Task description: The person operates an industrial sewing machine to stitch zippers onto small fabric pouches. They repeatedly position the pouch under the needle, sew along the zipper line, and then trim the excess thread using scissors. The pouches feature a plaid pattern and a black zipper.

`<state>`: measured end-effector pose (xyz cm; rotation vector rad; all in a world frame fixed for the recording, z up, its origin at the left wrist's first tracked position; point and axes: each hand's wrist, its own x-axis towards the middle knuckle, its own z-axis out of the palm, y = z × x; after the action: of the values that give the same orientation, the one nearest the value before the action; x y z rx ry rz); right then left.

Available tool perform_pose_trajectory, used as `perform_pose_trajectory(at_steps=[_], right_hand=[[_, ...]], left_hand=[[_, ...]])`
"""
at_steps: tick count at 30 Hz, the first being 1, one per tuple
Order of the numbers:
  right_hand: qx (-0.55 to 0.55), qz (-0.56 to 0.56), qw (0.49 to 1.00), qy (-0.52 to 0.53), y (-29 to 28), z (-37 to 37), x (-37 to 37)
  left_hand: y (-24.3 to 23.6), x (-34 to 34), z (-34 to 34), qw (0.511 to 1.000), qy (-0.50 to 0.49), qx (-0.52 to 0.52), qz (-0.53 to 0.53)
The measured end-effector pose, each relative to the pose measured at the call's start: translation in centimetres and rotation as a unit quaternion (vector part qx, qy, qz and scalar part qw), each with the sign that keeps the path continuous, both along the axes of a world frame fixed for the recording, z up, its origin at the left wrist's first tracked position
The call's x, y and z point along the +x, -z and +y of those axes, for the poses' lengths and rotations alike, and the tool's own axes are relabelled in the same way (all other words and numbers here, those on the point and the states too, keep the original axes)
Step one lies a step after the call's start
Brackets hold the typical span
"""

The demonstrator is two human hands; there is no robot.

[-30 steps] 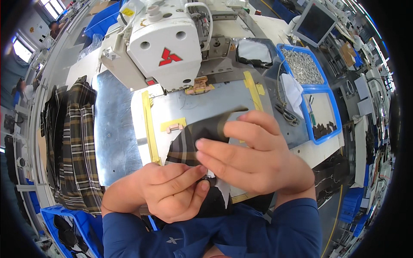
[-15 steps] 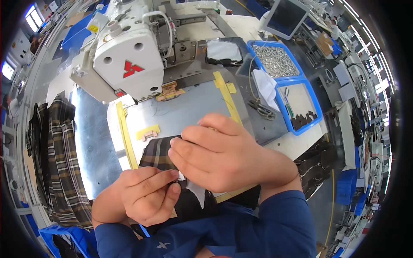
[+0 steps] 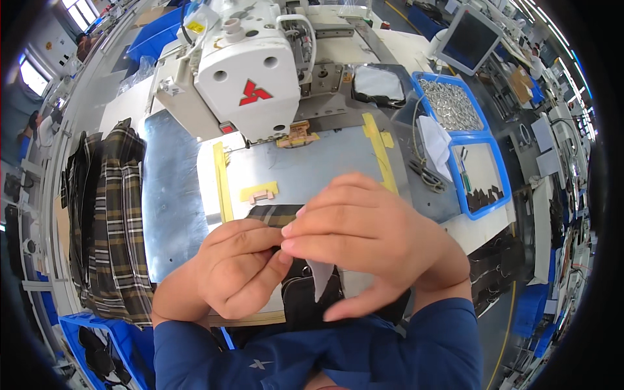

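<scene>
Both hands meet over a dark fabric piece (image 3: 305,296) at the front edge of the work plate. It shows a plaid part above, a black part with a zipper below, and a pale grey pointed strip (image 3: 320,276) hanging between. My left hand (image 3: 237,270) is closed, thumb and forefinger pinched at the piece; what lies in the pinch is hidden. My right hand (image 3: 374,244) has its long fingers stretched to the left fingertips, while its thumb stands well apart below. Beyond them is a metal work plate (image 3: 292,166) with yellow tape strips (image 3: 222,182).
A white sewing machine head (image 3: 247,81) stands behind the plate. At right are a blue tray of metal rings (image 3: 448,104), another blue tray (image 3: 484,208) with small dark pieces, and scissors (image 3: 426,175). Folded plaid fabric (image 3: 120,227) lies left, above a blue bin (image 3: 68,331).
The whole view has shifted, so the machine appears farther right. My right thumb has spread away from its fingers, whose tips now meet those of my left hand.
</scene>
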<state>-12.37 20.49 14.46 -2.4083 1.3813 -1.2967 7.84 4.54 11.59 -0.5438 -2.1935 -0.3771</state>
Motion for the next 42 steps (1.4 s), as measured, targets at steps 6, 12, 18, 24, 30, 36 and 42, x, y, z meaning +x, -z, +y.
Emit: perform_pose_trajectory(at_steps=[6, 12, 18, 24, 30, 36, 42], right_hand=[[-0.126, 0.068, 0.987, 0.07, 2.9, -0.9, 0.6], [-0.132, 0.055, 0.989, 0.03, 2.1, -0.4, 0.5], [-0.113, 0.044, 0.993, 0.004, 1.4, 0.1, 0.8], [-0.11, 0.041, 0.993, -0.004, 1.5, 0.0, 0.8], [-0.11, 0.04, 0.993, -0.003, 1.4, 0.0, 1.0], [-0.101, 0.025, 0.995, -0.009, 1.4, 0.1, 1.0], [-0.072, -0.038, 0.996, -0.027, 1.9, 0.0, 0.8]], left_hand=[[-0.4, 0.2, 0.0, 1.0, 0.004, -0.011, -0.027], [-2.2, 1.7, -0.3, 0.989, -0.013, 0.135, -0.06], [-4.1, 2.2, -1.9, 0.94, 0.024, 0.241, -0.24], [-2.9, 1.4, -0.4, 0.973, -0.037, 0.202, -0.108], [-2.8, 1.0, -0.6, 0.995, -0.043, 0.065, -0.054], [-2.0, 0.8, -0.4, 0.998, -0.042, 0.043, -0.007], [-0.4, 0.2, -1.5, 0.985, 0.061, 0.153, -0.057]])
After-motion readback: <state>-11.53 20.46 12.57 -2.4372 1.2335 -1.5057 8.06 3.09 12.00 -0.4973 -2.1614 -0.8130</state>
